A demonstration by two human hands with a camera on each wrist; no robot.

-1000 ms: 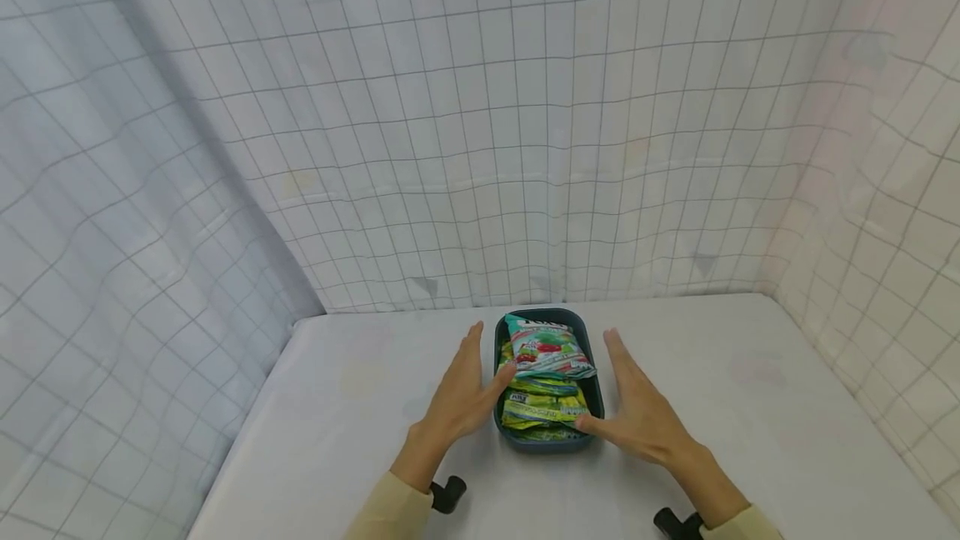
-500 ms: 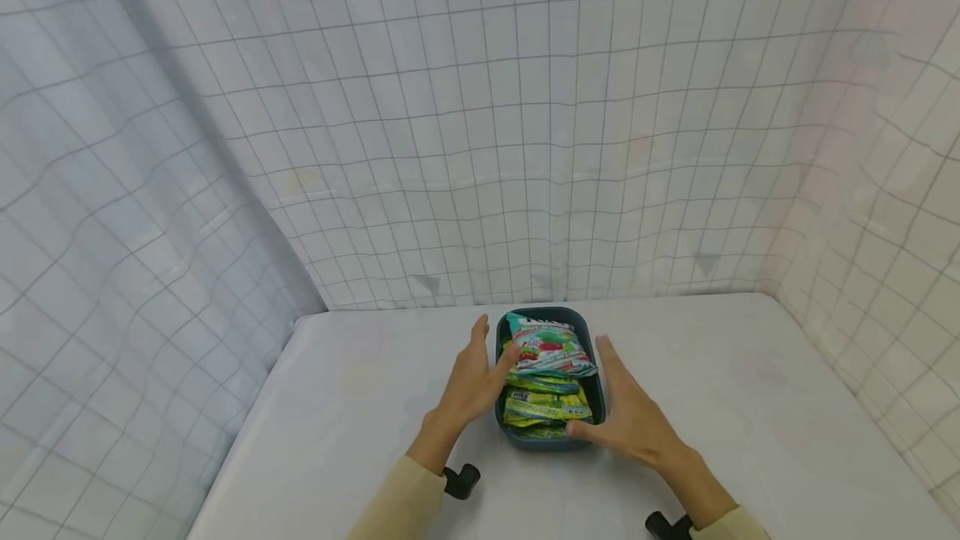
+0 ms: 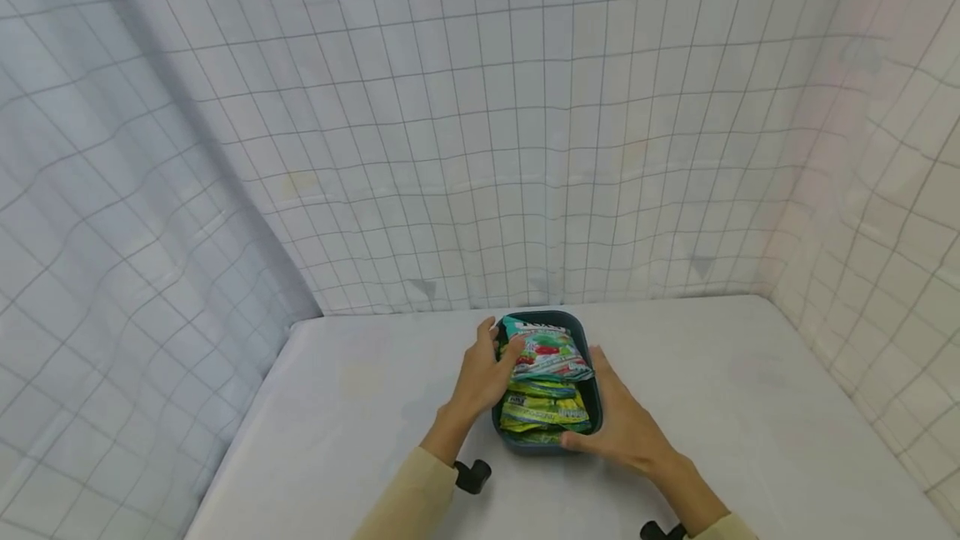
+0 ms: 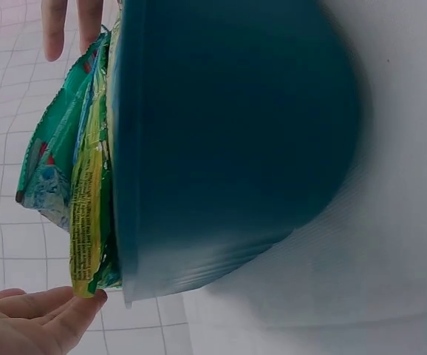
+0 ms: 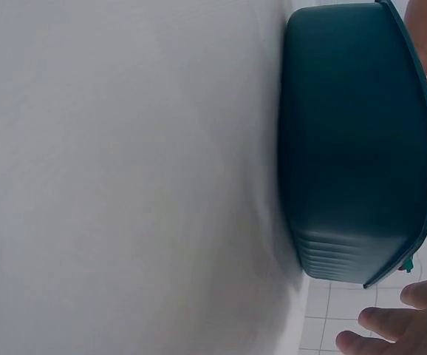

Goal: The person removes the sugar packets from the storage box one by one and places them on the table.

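While a dark teal plastic tub [image 3: 536, 447] stands on the white-covered bench [image 3: 360, 423], the left hand [image 3: 477, 380] is spread open at its left side, the thumb reaching over the rim in front of a turquoise printed packet [image 3: 551, 354], though whether it touches that packet I cannot tell. Opposite, the right hand [image 3: 630, 427] is wide too, its thumb by the near right corner. Inside the tub, the turquoise packet lies at the far end, beyond yellow-green packets [image 3: 542, 412].

soft, diffuse light; faint shadow beside the teal bin [image 5: 354, 133]; wrist views dimmer, slightly blurred.
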